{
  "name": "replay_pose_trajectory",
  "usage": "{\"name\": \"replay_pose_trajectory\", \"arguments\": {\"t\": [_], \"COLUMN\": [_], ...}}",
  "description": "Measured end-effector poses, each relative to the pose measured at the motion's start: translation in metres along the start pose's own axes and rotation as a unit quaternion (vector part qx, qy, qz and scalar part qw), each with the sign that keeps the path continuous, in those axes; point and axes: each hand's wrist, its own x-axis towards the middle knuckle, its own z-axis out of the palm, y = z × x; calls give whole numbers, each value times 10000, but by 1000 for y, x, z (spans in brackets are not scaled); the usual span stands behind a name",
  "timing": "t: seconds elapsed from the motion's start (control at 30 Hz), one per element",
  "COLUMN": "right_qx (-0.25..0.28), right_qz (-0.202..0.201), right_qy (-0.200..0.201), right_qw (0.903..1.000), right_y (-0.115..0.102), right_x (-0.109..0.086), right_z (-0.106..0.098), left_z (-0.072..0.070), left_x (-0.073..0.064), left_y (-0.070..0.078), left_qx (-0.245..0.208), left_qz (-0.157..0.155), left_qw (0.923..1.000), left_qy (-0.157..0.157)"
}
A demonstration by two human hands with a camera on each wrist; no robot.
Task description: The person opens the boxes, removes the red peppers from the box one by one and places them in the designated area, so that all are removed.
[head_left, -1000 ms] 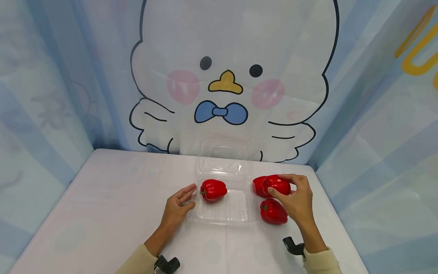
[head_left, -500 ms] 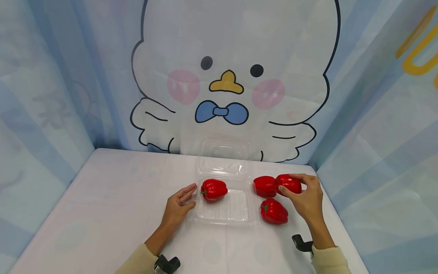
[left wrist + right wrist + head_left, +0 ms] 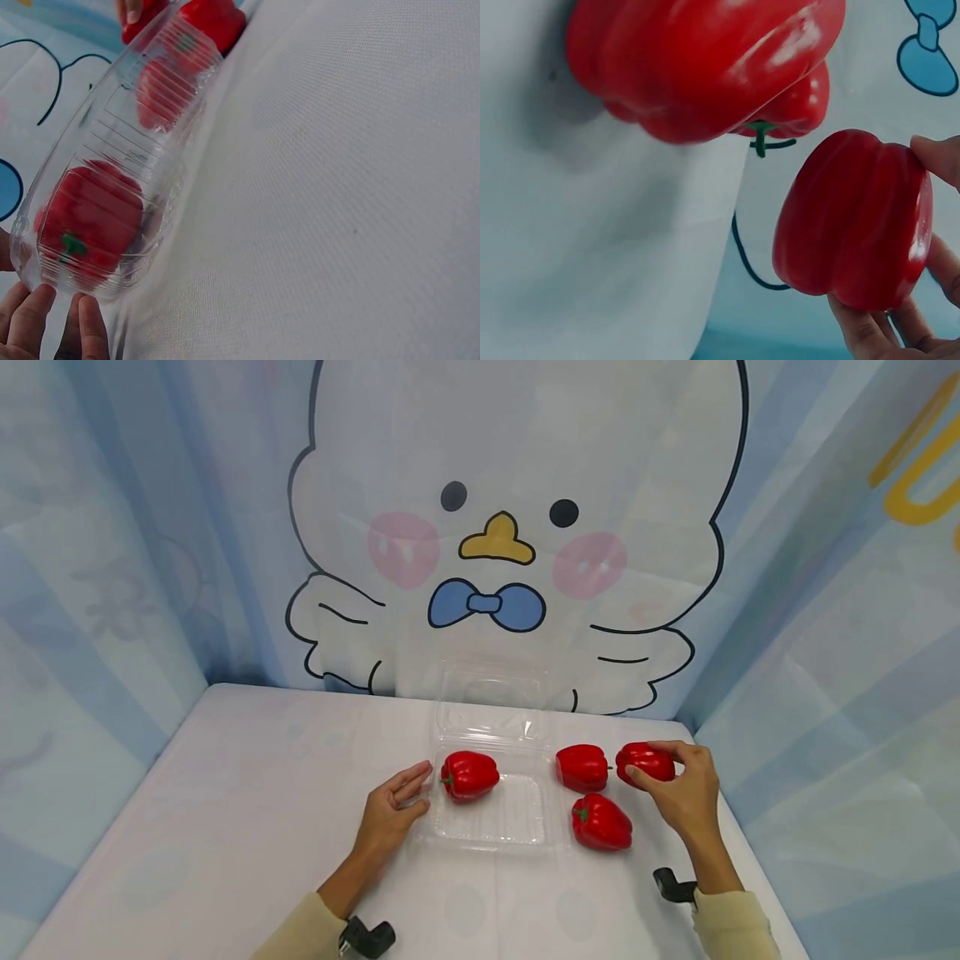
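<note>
A red bell pepper (image 3: 645,763) is pinched between the thumb and fingers of my right hand (image 3: 692,792), at the right of the table. The right wrist view shows this held pepper (image 3: 855,221) from its side. Across from it, my left hand (image 3: 392,810) touches the left edge of a clear plastic clamshell box (image 3: 521,814) with extended fingers (image 3: 94,326). The box's lid (image 3: 487,697) stands open at the back. One red bell pepper (image 3: 469,776) lies in the left part of the box, its green stem toward my left hand.
Two more red bell peppers lie right of the box: a rear pepper (image 3: 582,768) and a front pepper (image 3: 602,822). They stand on a white-covered table (image 3: 225,827). A curtain (image 3: 622,443) with a cartoon bird hangs behind and at both sides.
My right hand has moved right with its pepper, away from the rear pepper it partly covered, so a gap now shows between them. My left hand and the box have stayed put.
</note>
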Motion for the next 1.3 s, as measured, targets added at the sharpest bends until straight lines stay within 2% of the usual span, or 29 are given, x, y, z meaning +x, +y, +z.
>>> {"name": "replay_pose_trajectory", "arguments": {"t": [0.4,0.8,1.3], "right_qx": [-49,-235,-238], "right_qz": [226,386,543], "right_qy": [-179,-493,-538], "right_qw": [9996,9978,9968], "right_y": [25,61,68], "right_x": [14,37,45], "right_z": [2,16,20], "left_z": [3,4,3], "left_x": [-1,-1,-3], "left_y": [2,0,-1], "left_qx": [-3,-79,-73], "left_qz": [-32,-16,-11], "left_qw": [10000,10000,10000], "left_qy": [52,51,37]}}
